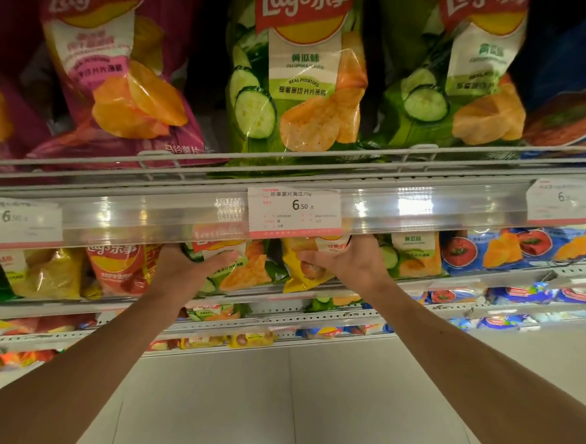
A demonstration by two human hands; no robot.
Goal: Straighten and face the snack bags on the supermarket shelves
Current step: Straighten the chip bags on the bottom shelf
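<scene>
Second shelf down, under the price rail: I have my left hand [192,267] curled round the green cucumber bag [233,269] and my right hand [347,263] gripping the yellow bag [304,270] just beside it, the hands apart with one bag each. Both bags stand straight ahead of me, long axes roughly upright, the yellow one tipped leftward. I judge the right hand, nearer the tilt, should square it first.

chip bags [298,85] glossy crinkly plastic film; price rail [148,209] clear shiny plastic; tags [294,210] matt paper; floor [273,409] smooth tile
</scene>
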